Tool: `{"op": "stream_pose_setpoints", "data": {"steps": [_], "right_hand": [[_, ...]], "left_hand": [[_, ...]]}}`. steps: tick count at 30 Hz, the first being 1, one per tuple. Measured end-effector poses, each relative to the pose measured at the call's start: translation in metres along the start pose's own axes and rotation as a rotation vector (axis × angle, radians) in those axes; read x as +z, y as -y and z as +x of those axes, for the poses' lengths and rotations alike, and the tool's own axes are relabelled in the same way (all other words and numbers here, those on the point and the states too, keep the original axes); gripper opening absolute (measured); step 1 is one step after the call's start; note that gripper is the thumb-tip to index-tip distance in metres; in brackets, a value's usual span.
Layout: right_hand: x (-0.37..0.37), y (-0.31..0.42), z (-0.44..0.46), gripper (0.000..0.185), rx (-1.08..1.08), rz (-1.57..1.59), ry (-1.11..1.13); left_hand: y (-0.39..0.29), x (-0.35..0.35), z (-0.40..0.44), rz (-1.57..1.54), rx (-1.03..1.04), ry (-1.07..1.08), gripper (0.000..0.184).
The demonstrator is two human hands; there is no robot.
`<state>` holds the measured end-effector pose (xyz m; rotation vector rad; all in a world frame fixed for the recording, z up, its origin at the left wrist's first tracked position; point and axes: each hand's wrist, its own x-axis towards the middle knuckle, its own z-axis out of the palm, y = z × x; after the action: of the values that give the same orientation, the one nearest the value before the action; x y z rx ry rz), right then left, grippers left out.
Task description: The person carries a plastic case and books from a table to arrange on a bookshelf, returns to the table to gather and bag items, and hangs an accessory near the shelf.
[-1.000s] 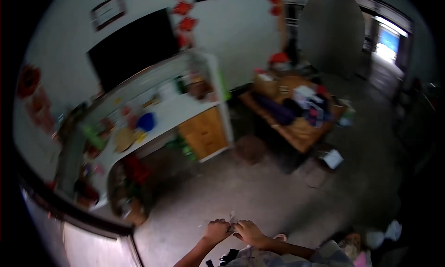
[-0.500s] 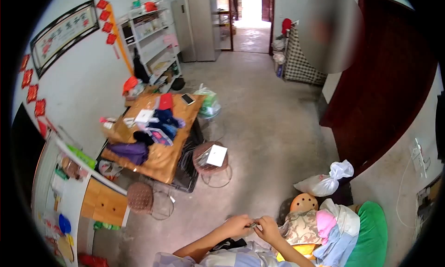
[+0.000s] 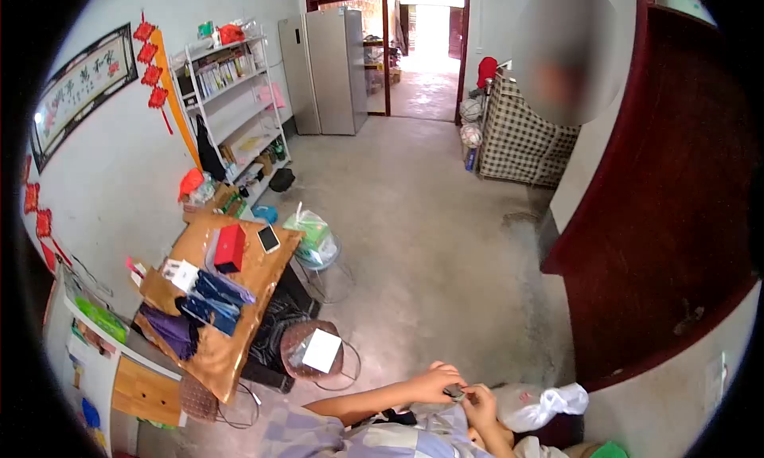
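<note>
My left hand [image 3: 436, 384] and my right hand [image 3: 480, 405] meet at the lower middle of the head view. Fingers of both are closed on a small grey item [image 3: 454, 392], too small and too covered to name. Below the hands lies my checked lavender-and-white garment [image 3: 390, 440], with a piece of black cloth [image 3: 398, 417] showing against it. Just beyond my right hand rests a tied white plastic bag [image 3: 529, 410].
On the left, a wooden table [image 3: 219, 350] carries folded dark clothes [image 3: 213, 300], a red box [image 3: 230, 249] and a phone [image 3: 269, 238]. A stool [image 3: 298, 339] holds a white box [image 3: 321, 350]. A shelf [image 3: 231, 124] and fridge [image 3: 334, 72] stand farther back.
The view has tilted up and turned right, so the table sits lower and farther left. My hands stay together on the small grey item; most of the clothes pile has left view.
</note>
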<state>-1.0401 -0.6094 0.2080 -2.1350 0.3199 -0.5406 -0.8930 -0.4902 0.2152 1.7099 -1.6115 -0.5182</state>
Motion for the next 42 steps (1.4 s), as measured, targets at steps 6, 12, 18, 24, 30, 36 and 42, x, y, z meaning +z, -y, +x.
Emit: {"op": "stream_pose_setpoints", "data": {"steps": [6, 12, 18, 24, 30, 36, 42], "right_hand": [[0.014, -0.069, 0.175, 0.027, -0.267, 0.057, 0.113], [0.053, -0.13, 0.405, 0.016, -0.345, 0.289, 0.384], [0.143, -0.197, 0.569, 0.013, -0.06, 0.454, 0.839], [0.25, -0.307, 0.749, 0.014, -0.247, -0.641, 1.237], [0.28, -0.454, 0.861, 0.031, 0.158, -0.281, 0.915], [0.441, -0.375, 0.978, 0.028, 0.398, -0.431, 0.935], [0.635, -0.317, 1.148, 0.026, 0.196, -0.521, 1.018]], "left_hand": [[0.115, -0.096, 0.097, 0.178, 0.067, -0.158, 0.027], [0.231, -0.18, 0.103, 0.312, -0.409, -0.736, 0.022], [0.291, -0.212, 0.075, 0.362, -0.802, -1.121, 0.027], [0.388, -0.321, 0.045, 0.455, -0.962, -1.219, 0.034], [0.477, -0.535, 0.016, 0.418, -0.982, -1.264, 0.037], [0.594, -0.69, -0.049, 0.289, -1.053, -1.545, 0.038], [0.724, -0.765, -0.122, 0.466, -1.405, -1.641, 0.031]]}}
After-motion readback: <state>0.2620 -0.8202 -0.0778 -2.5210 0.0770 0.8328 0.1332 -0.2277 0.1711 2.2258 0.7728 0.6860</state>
